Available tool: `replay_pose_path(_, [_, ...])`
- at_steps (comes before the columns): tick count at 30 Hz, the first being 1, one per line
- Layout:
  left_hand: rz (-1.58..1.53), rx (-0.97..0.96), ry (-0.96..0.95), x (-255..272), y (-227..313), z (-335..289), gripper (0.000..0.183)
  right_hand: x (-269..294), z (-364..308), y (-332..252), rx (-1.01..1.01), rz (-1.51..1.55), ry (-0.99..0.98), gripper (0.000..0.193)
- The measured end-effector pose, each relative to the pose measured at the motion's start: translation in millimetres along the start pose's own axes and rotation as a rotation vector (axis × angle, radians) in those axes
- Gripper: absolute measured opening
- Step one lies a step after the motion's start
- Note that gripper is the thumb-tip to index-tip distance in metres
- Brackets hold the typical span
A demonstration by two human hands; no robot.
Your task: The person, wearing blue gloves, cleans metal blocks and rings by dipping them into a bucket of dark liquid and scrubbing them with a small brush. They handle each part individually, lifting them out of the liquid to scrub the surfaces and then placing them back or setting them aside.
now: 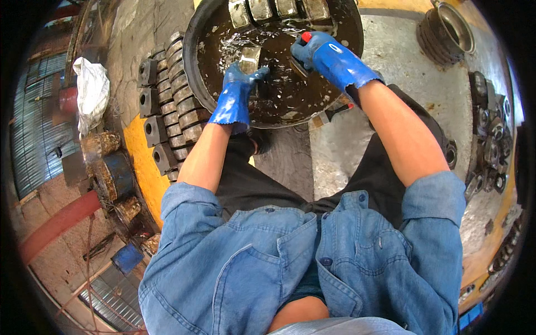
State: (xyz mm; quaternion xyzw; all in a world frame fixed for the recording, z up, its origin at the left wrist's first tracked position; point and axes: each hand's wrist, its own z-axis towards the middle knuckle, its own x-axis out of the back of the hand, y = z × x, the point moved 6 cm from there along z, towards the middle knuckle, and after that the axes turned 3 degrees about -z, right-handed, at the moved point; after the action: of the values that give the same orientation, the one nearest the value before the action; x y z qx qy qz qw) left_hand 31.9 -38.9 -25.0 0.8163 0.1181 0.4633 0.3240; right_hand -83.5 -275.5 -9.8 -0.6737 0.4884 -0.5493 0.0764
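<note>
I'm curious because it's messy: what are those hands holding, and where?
Left hand: a metal block, by its near end. Right hand: seemingly a red-tipped brush, by its handle.

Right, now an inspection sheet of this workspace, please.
Surface: dark basin holding murky brown liquid
Job's things: metal block; red-ended tool; more blocks along the basin's far side
Clutter: rows of metal parts left, brush by the near rim, white sack
Hands: left hand, gloved, holds the block; right hand, gloved, grips the tool
Cables: thin strand lower left; cannot tell if cable
Surroundings: corrugated sheeting left, assorted metal pieces right
</note>
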Motion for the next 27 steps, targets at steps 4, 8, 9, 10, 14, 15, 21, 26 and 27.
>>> replay_pose_path(4, [-0.507,-0.063,-0.187,-6.6,-13.3,5.0,0.046,-26.0,8.4,1.3,0.107,-0.074,0.029,0.035])
replay_pose_path(8, [-0.533,0.032,-0.278,3.1,3.7,-19.9,0.045,-50.1,22.8,8.4,-0.001,-0.115,-0.137,0.046])
replay_pose_path(9, [-0.567,0.092,-0.236,4.0,-6.9,-14.3,0.044,-51.0,22.9,3.9,0.025,-0.076,-0.101,0.038])
replay_pose_path(10, [-0.600,0.152,-0.194,4.1,-16.8,-9.3,0.044,-51.4,20.7,1.5,0.051,-0.036,-0.066,0.031])
replay_pose_path(14, [-0.731,0.182,-0.115,-9.3,-18.1,-25.4,0.050,-49.5,28.8,3.5,-0.015,0.006,-0.095,0.025])
replay_pose_path(15, [-0.723,0.136,-0.095,-12.5,-20.2,-27.4,0.053,-49.3,30.8,4.7,-0.046,0.003,-0.110,0.026])
replay_pose_path(21, [-0.985,0.325,-0.259,-30.4,-21.7,-44.7,0.059,-27.9,20.8,-5.5,0.054,0.045,-0.050,0.028])
replay_pose_path(26, [-0.256,0.027,0.139,25.9,12.4,-44.8,0.099,-17.3,19.9,7.0,0.129,0.133,-0.015,0.037])
replay_pose_path(27, [-0.010,-0.018,0.226,37.9,17.3,-47.2,0.104,-11.9,16.1,1.8,0.165,0.060,0.004,0.036])
